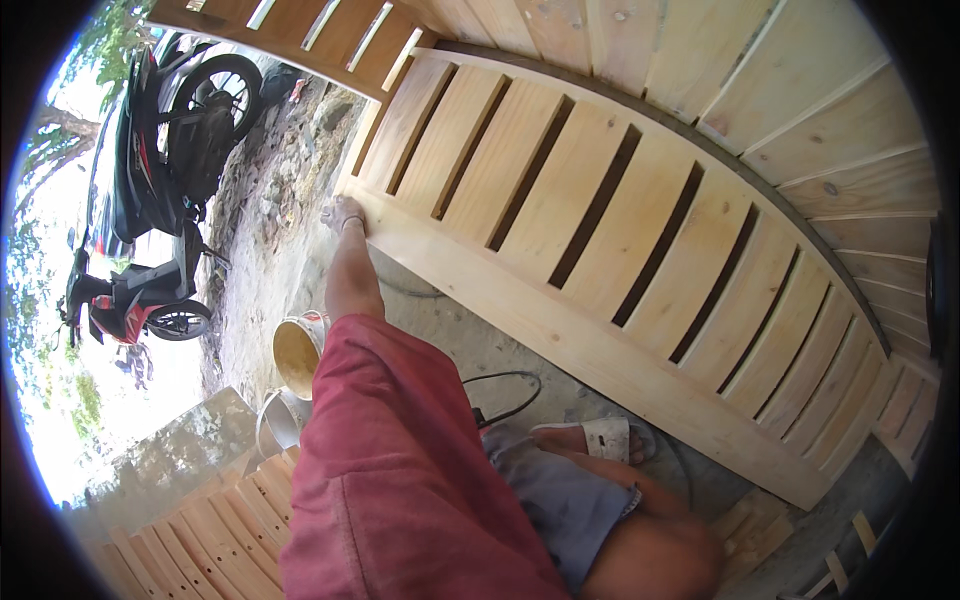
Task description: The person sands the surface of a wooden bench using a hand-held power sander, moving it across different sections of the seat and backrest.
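Observation:
A long slatted panel [585, 345] of pale bare wood slants across the view, from upper middle to lower right. My left arm, in a dark red sleeve, stretches out to the panel's far left corner. There my left hand [343, 214] is closed on the end of the wide edge board, with a band at its wrist. The fingers are small and partly out of sight around the wood. My right hand is not in view; a blurred patch of bare skin shows at the lower right.
More plank panels [820, 110] stand behind the slatted one. A bucket [298, 355] sits left of my arm, and stacked wooden pieces [200, 530] lie at lower left. Beside my sandalled foot [600, 440] a dark cable [515, 376] loops over the floor. A motorbike [165, 190] is parked outside.

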Action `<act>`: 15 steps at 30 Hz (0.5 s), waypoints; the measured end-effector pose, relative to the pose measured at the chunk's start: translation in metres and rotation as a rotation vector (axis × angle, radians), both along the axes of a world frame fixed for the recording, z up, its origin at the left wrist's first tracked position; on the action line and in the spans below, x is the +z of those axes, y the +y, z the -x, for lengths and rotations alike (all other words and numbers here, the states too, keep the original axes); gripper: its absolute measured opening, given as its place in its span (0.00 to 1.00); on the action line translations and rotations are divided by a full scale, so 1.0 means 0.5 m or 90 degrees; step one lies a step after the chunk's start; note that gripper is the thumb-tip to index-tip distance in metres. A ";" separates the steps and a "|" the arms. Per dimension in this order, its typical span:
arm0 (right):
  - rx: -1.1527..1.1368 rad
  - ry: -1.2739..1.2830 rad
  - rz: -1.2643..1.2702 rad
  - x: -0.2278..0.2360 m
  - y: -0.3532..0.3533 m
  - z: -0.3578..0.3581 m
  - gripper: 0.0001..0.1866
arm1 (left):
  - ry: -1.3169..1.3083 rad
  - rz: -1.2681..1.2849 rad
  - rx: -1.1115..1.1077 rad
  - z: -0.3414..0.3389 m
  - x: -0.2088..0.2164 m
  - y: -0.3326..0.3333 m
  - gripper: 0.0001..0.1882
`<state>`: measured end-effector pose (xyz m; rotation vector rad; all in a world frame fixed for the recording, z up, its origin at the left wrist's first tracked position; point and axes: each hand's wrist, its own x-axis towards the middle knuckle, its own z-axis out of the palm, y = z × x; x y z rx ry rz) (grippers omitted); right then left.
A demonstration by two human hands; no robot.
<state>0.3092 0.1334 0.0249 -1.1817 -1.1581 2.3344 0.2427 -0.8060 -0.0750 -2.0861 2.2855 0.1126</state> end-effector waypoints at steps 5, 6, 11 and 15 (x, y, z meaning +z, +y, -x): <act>-0.043 0.023 0.056 -0.004 0.008 -0.006 0.34 | -0.142 0.017 -0.159 -0.075 0.014 -0.022 0.34; -0.057 0.038 0.042 0.009 0.026 -0.007 0.34 | -0.161 -0.028 -0.170 -0.067 -0.017 0.049 0.34; -0.126 0.116 0.081 0.056 0.092 -0.013 0.34 | -0.330 0.057 -0.297 -0.076 -0.048 0.277 0.33; -0.183 0.169 0.140 0.157 0.135 -0.016 0.34 | -0.259 0.051 -0.202 -0.013 0.035 0.489 0.39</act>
